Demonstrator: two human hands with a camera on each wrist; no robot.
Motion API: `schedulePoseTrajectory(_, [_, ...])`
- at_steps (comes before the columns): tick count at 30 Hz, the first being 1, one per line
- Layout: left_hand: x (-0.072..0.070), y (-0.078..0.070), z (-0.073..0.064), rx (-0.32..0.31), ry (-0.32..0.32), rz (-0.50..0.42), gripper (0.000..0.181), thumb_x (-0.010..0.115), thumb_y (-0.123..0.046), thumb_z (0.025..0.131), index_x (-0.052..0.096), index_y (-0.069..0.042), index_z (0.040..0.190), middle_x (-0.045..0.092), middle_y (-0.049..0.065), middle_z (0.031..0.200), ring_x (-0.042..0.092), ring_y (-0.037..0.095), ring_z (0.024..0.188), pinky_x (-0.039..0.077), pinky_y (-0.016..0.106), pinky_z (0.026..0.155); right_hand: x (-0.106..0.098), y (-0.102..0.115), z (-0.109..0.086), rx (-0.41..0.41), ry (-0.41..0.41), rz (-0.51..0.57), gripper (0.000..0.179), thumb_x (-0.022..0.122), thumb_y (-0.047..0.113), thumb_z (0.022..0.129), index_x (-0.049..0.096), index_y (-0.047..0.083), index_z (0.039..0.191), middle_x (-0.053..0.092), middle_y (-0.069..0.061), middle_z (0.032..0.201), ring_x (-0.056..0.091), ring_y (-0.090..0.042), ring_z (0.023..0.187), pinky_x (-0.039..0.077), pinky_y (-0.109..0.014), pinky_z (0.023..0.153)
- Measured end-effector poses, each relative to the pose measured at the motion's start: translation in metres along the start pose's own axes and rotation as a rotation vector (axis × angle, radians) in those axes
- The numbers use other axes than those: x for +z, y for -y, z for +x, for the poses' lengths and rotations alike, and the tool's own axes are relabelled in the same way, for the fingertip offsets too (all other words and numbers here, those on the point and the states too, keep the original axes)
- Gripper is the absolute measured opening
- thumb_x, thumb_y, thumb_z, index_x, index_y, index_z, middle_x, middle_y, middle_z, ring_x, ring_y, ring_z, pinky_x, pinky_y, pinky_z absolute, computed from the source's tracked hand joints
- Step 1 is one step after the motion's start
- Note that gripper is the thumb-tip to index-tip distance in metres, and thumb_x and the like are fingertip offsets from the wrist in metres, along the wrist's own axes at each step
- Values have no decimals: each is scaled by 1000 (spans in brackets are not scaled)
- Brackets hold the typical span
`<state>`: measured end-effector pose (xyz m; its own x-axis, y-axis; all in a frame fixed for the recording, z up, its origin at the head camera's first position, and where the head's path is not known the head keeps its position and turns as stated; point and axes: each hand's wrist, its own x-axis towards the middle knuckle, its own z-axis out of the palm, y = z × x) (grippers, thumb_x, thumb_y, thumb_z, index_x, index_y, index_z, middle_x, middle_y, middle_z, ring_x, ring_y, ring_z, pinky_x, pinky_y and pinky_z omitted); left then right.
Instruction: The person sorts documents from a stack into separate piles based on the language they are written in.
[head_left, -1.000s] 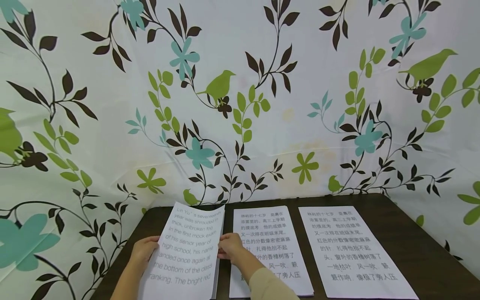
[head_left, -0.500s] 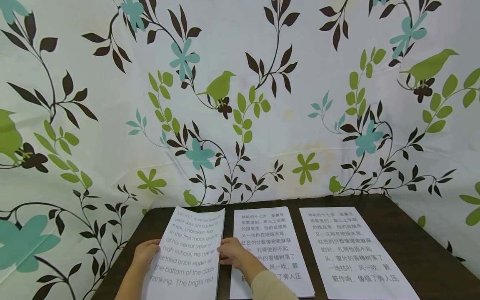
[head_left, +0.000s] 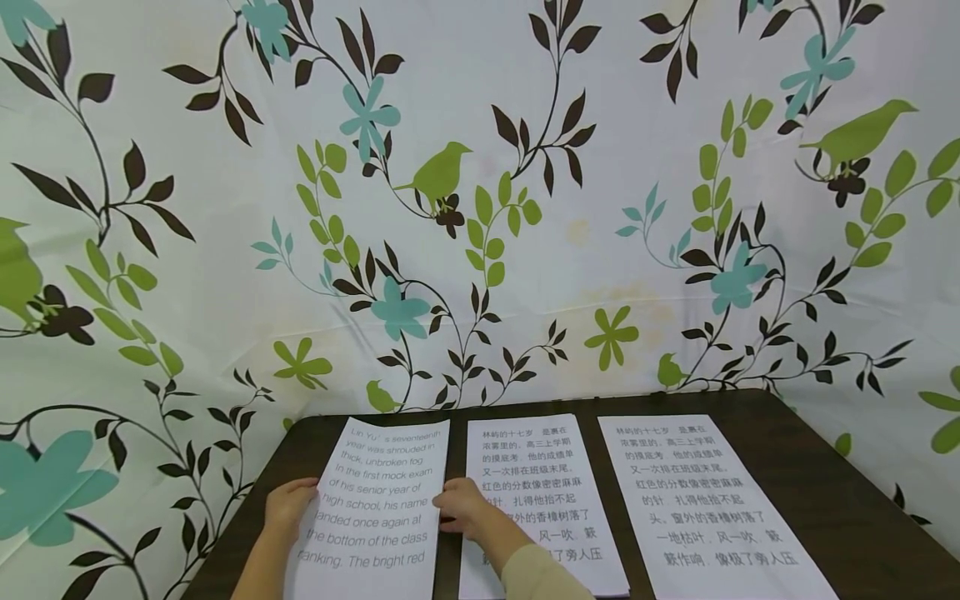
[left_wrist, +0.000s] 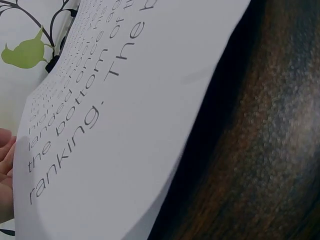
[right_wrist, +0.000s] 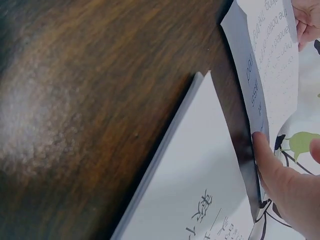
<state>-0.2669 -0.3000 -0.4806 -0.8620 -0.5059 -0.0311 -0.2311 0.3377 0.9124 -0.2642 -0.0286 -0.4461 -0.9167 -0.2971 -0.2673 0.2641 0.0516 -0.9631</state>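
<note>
White paper sheets printed with large English text stand at the left of the table, held by both hands. My left hand grips their left edge; its fingers behind the paper are hidden. At the right edge, my right hand pinches the paper with thumb and fingers. In the right wrist view the paper is raised off the table and bowed, and a second printed surface shows along its near side. The left wrist view shows the paper's blank lower part curving above the dark tabletop.
A stack of Chinese-printed sheets lies in the middle, partly under my right forearm. Another Chinese-printed stack lies to its right. The dark wooden table meets a patterned cloth at the back.
The English sheets' top edge has come down a little and looks flatter. Both hands have shifted slightly downward with them, keeping their hold. The other stacks stay put.
</note>
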Motion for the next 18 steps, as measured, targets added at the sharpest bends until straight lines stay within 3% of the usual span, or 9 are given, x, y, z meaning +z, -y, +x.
schedulePoseTrajectory(4, [0, 5, 6, 6, 35, 12, 39, 39, -15, 90, 39, 11, 119, 37, 32, 118, 39, 43, 104, 29, 53, 89, 1, -1, 0, -28, 14, -14, 29, 51, 0, 79, 48, -13, 105, 55, -14, 87, 55, -27, 81, 47, -43, 70])
schedulePoseTrajectory(9, [3, 14, 16, 7, 56, 14, 46, 39, -24, 90, 36, 9, 122, 33, 31, 122, 35, 44, 107, 25, 55, 90, 0, 1, 0, -38, 34, -28, 34, 52, 1, 80, 45, -13, 110, 55, -14, 91, 54, -31, 87, 46, -45, 71])
schedulePoseTrajectory(18, [10, 36, 38, -2, -33, 42, 44, 41, -25, 88, 39, 6, 120, 37, 29, 118, 37, 45, 106, 29, 57, 86, -9, 6, 0, -43, -23, -112, 50, 55, 5, 78, 36, -16, 119, 50, -23, 101, 50, -38, 94, 46, -45, 71])
